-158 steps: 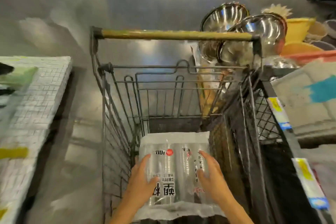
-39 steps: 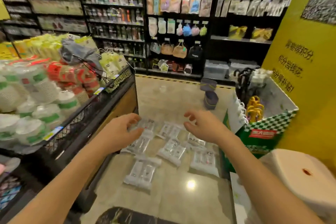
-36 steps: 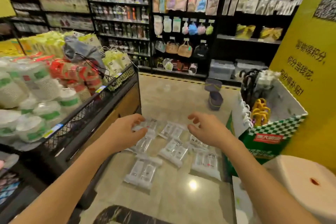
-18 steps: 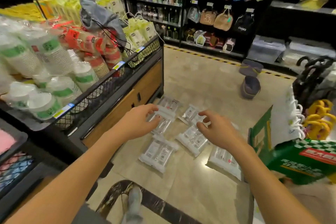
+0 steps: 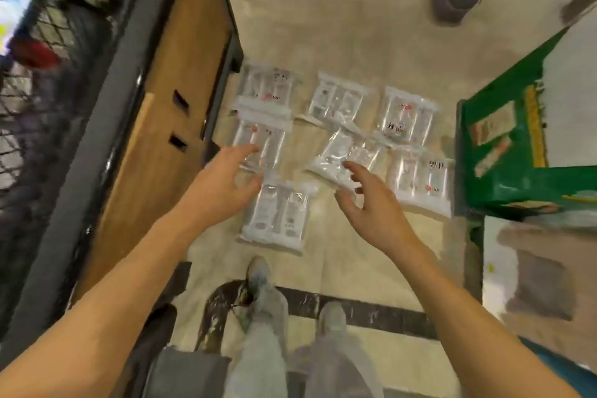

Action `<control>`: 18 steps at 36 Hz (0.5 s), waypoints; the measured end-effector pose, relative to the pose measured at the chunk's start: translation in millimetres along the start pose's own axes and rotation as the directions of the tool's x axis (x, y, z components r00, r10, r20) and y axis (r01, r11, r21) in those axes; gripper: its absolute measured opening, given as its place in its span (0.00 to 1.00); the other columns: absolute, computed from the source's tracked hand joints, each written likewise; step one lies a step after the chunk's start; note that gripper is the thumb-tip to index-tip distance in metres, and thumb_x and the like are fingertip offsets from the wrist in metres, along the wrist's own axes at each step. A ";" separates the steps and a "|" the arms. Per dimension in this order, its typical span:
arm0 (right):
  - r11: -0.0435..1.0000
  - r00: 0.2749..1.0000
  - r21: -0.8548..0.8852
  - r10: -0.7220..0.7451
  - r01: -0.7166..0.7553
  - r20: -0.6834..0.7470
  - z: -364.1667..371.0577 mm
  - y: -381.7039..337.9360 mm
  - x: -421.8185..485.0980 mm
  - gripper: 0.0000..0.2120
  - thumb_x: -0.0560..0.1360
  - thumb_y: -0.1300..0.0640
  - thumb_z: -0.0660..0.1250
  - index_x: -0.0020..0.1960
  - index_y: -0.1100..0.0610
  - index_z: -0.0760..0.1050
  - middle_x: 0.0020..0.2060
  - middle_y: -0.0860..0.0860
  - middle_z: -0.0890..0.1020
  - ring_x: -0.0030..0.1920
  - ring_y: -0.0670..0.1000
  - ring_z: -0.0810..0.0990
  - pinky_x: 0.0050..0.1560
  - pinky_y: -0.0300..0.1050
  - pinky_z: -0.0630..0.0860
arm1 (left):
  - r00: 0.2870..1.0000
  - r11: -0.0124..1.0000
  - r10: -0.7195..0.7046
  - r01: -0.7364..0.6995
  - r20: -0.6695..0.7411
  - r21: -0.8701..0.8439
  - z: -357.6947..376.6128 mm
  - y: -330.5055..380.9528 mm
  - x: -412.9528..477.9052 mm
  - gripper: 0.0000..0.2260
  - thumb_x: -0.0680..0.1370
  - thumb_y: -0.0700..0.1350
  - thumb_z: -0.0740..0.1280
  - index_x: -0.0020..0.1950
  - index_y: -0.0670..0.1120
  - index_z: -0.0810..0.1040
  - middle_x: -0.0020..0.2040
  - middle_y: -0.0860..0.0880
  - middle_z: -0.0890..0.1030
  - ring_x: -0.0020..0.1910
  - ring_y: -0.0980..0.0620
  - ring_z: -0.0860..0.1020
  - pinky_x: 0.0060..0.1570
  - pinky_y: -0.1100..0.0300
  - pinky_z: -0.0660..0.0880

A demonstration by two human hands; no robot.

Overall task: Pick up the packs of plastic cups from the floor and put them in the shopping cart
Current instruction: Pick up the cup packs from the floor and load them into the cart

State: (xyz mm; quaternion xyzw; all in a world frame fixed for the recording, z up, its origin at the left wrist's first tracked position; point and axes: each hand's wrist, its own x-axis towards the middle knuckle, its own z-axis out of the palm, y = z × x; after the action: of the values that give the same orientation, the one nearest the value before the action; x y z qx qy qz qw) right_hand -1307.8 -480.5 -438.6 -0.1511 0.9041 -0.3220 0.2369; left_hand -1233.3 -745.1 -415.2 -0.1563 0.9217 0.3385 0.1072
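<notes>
While bending over the floor, holding the left hand and right hand open, fingers spread and bent, grasping nothing. Reaching the left over the near end of a pack of plastic cups and the right over the near edge of a tilted pack, contact impossible to tell. Looking down at seven packs lying flat on the floor between a wooden display stand and a green box, six pointing lengthwise away from the shoes, the tilted pack running diagonally, far end leaning right, the nearest pack sitting between both hands.
</notes>
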 end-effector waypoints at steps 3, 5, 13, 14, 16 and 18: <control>0.998 0.998 0.032 0.054 -0.055 0.038 58.9 38.5 44.9 0.25 0.80 0.46 0.62 0.76 0.43 0.61 0.68 0.48 0.72 0.66 0.49 0.73 0.62 0.49 0.71 | 0.999 0.999 -0.031 0.031 0.021 -0.012 45.4 -53.8 48.8 0.23 0.78 0.45 0.67 0.73 0.46 0.69 0.66 0.47 0.73 0.66 0.49 0.71 0.62 0.64 0.63; 0.995 0.995 0.047 0.083 -0.086 0.053 102.4 70.7 74.2 0.25 0.80 0.46 0.62 0.76 0.42 0.61 0.69 0.49 0.71 0.66 0.51 0.73 0.64 0.54 0.72 | 0.997 0.998 -0.058 0.059 0.055 -0.027 82.5 -93.4 77.9 0.24 0.78 0.46 0.67 0.74 0.49 0.67 0.68 0.47 0.71 0.67 0.50 0.70 0.62 0.64 0.63; 0.979 0.972 0.039 0.191 -0.198 0.138 288.4 223.9 158.2 0.29 0.80 0.44 0.62 0.78 0.39 0.55 0.65 0.52 0.70 0.62 0.51 0.74 0.60 0.48 0.72 | 0.973 0.974 -0.189 0.203 0.134 -0.098 251.2 -258.3 139.1 0.31 0.78 0.48 0.66 0.78 0.61 0.56 0.73 0.53 0.62 0.69 0.54 0.65 0.64 0.58 0.66; 0.977 0.968 0.038 0.204 -0.212 0.144 309.0 242.2 164.3 0.30 0.79 0.43 0.62 0.78 0.39 0.55 0.67 0.52 0.69 0.63 0.52 0.73 0.61 0.49 0.72 | 0.967 0.969 -0.204 0.222 0.155 -0.111 272.6 -277.7 143.4 0.32 0.78 0.48 0.66 0.78 0.61 0.55 0.72 0.54 0.61 0.69 0.54 0.64 0.65 0.59 0.64; 0.976 0.965 0.037 0.208 -0.217 0.157 348.3 274.9 174.1 0.32 0.79 0.41 0.62 0.78 0.38 0.53 0.69 0.54 0.67 0.66 0.53 0.71 0.64 0.51 0.72 | 0.948 0.955 -0.236 0.267 0.214 -0.129 311.5 -315.3 151.0 0.34 0.77 0.50 0.66 0.77 0.65 0.51 0.72 0.58 0.59 0.70 0.53 0.64 0.68 0.57 0.64; 0.981 0.968 0.038 0.182 -0.191 0.173 381.6 300.3 182.1 0.32 0.79 0.39 0.62 0.78 0.35 0.50 0.73 0.56 0.64 0.69 0.55 0.69 0.66 0.55 0.71 | 0.937 0.962 -0.236 0.262 0.257 -0.074 346.1 -351.7 157.8 0.35 0.75 0.57 0.64 0.77 0.68 0.48 0.75 0.52 0.57 0.71 0.47 0.65 0.69 0.48 0.67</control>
State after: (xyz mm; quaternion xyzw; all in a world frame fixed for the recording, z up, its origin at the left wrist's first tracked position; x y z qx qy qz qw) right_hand -1296.8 -528.6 -954.9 -0.0857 0.8819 -0.3087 0.3459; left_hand -1221.2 -805.5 -929.5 -0.2342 0.8546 0.3879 0.2538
